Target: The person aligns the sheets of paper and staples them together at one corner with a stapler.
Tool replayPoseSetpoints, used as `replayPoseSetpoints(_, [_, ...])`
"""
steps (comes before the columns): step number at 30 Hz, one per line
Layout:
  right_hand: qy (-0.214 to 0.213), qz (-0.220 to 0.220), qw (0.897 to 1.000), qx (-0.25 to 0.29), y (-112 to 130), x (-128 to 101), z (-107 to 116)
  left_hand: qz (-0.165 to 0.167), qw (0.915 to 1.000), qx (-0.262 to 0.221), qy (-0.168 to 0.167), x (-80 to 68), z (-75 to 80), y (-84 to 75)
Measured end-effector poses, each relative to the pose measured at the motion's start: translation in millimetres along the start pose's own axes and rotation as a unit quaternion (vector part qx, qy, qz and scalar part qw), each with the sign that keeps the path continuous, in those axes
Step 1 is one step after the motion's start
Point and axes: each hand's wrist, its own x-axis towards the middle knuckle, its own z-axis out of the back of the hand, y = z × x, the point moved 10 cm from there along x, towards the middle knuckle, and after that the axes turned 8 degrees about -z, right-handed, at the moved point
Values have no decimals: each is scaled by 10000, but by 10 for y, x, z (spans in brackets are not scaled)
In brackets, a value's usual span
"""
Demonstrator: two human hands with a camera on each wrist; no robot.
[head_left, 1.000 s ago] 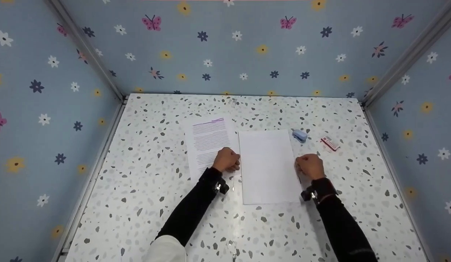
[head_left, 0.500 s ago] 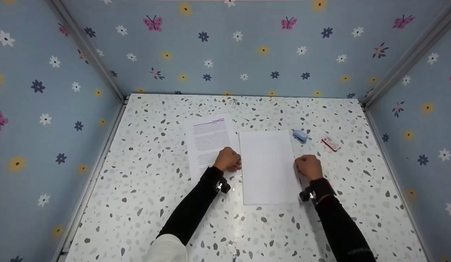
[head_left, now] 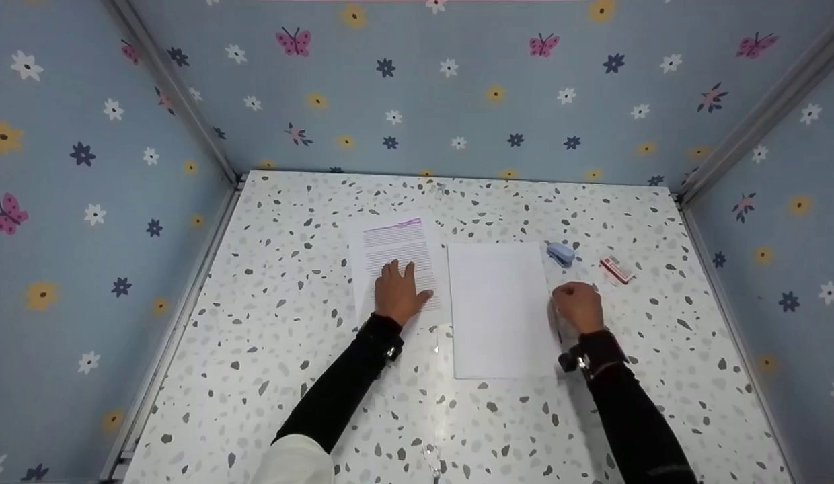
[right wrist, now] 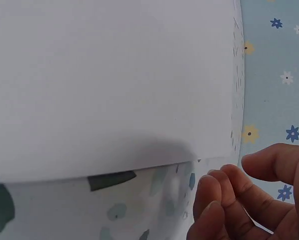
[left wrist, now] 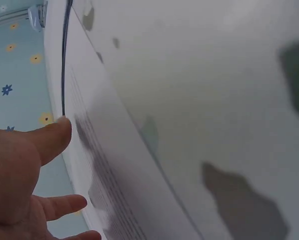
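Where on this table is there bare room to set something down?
Free: the near strip of the table below the blank sheet, and the left side beside the printed sheet. Crowded: right of the blank sheet, around the right hand, stapler and eraser.

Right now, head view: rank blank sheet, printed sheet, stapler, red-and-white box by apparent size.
1. blank sheet
2. printed sheet, partly under the left hand, so its full extent is unsure
3-4. stapler and red-and-white box: look alike, not ranked

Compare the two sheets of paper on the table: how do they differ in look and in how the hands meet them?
The printed sheet carries purple text lines; the blank sheet is plain. The left hand rests flat on the printed sheet; the right hand curls at the blank sheet's edge. Both lie flat.
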Motion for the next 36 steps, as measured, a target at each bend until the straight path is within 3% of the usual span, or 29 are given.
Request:
replayPoseSetpoints(8, [-29, 133, 9995, 276, 233, 1, -131, -184, 9967, -479, 632, -72, -16, 257])
replayPoseSetpoints(14, [183, 107, 9987, 457, 421, 5, -318, -352, 9936, -542, 923, -95, 38, 361])
replayPoseSetpoints(17, [306, 114, 9981, 531, 551, -18, -424, -452, 9942, -502, 832, -91, 66, 376])
replayPoseSetpoints(20, [431, 196, 9967, 658, 741, -52, -542, -428, 9974, -461, 352, -56, 168, 422])
replayPoseSetpoints(23, [551, 306, 9940, 897, 962, -72, -670, -92, 9981, -537, -303, 13, 357, 565])
replayPoseSetpoints(26, [745, 358, 9886, 1255, 1177, -75, -812, 512, 9933, -821, -630, 86, 524, 809])
replayPoseSetpoints(31, [1388, -121, 9684, 2069, 1415, -38, -1176, 1265, 9853, -1110, -303, 153, 625, 1174])
replayPoseSetpoints(36, [1842, -657, 9433, 2682, 1540, -4, -1510, 1696, 9763, -1341, 87, 144, 610, 1362])
